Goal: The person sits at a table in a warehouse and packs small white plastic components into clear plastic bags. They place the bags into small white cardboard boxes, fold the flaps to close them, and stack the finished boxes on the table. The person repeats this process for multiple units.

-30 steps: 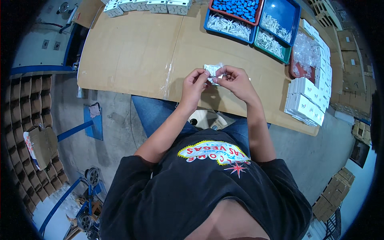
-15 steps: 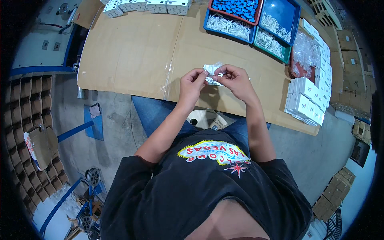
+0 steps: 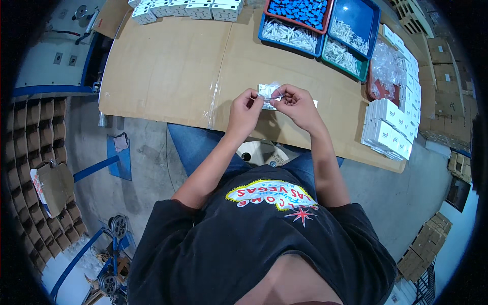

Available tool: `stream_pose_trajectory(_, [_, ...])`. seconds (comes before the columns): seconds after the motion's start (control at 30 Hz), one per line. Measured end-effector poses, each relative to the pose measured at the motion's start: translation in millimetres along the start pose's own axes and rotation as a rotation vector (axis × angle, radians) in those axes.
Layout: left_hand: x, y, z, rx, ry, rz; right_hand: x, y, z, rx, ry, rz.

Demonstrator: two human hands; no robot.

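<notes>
Close to the table's near edge, my left hand and my right hand face each other, fingertips pinched. Between them runs a thin, pale, shiny strip, gripped at both ends. It may be the folded edge of a clear plastic bag, but it is too small to be sure. Just beyond the fingertips is a flat white packet with a glossy look, partly covered by my fingers. Another white piece, mostly hidden by my right hand, shows a corner beside it.
Small blue parts fill a red tray resting on a blue tray. A second blue tray and a green tray hold thin white pieces. White boxes and clear bags lie right; boxes line the back.
My fingertips have shifted slightly, and the thin strip between them now shows more plainly. The clear film that stood up beside my right fingers has dropped lower.
</notes>
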State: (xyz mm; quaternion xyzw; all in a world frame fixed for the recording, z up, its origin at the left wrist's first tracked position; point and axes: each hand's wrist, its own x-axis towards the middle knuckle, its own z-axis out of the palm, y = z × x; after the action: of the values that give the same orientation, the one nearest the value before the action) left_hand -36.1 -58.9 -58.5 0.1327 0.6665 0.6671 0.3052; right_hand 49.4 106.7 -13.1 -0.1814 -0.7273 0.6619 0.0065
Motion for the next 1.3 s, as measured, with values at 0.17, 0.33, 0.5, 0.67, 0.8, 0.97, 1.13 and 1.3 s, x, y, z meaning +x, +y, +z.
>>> stream_pose_trajectory(0.17, [3.7,-2.3,-7.0,-0.082,-0.099,-0.036,0.0,1.3,-3.0,-0.032,-0.015,0.011])
stream_pose_trajectory(0.33, [5.8,0.6,-8.5,-0.278,-0.182,-0.135,2.1,7.0,1.5,0.055,0.012,-0.019])
stream_pose_trajectory(0.5, [6.8,7.5,-12.1,-0.249,-0.204,-0.125,1.6,1.1,0.4,0.145,-0.017,-0.023])
stream_pose_trajectory(0.67, [8.5,4.0,-13.5,-0.285,-0.210,-0.116,1.0,-3.6,0.3,0.198,-0.016,0.044])
stream_pose_trajectory(0.8, [5.4,9.9,-9.7,-0.306,-0.183,-0.118,-0.4,-4.0,1.2,0.216,-0.019,0.050])
stream_pose_trajectory(0.97, [4.7,8.8,-9.7,-0.328,-0.177,-0.122,0.6,5.6,0.3,0.111,-0.002,-0.035])
stream_pose_trajectory(1.13, [4.4,10.6,-8.8,-0.300,-0.173,-0.090,0.3,2.0,-1.6,0.077,0.004,-0.006])
stream_pose_trajectory(1.3, [4.2,10.0,-6.3,-0.227,-0.130,-0.015,-0.6,-2.5,-4.7,-0.021,0.010,-0.034])
